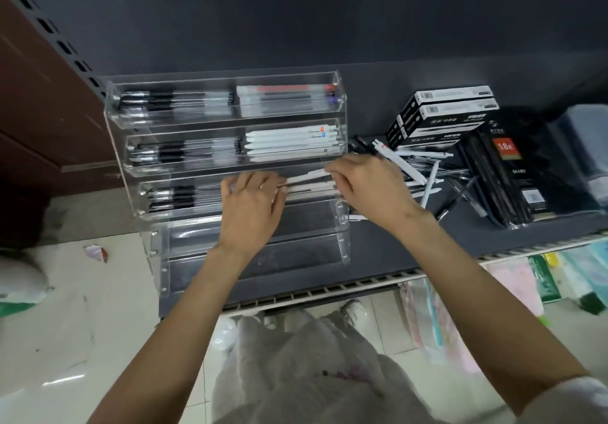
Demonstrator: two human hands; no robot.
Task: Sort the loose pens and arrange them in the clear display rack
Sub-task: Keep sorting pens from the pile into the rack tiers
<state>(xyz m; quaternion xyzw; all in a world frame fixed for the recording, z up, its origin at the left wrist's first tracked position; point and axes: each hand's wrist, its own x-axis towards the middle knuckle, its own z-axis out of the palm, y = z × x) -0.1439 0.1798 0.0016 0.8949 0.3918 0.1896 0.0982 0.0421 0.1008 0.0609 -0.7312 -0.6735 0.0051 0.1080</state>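
Under both hands (251, 208) (371, 190), white pens' (309, 182) ends hidden

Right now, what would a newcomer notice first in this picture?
Both hands meet at the clear display rack: the left hand and right hand hold white pens at its third tier, right side. To the right, a loose pile of pens lies on the dark shelf.

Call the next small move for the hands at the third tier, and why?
Probably ease the white pens flat into the right half of the third tier and let go. Both the left hand and right hand hold that bundle over the clear display rack, the tiers above already hold white pens on the right, and loose pens remain beside it.
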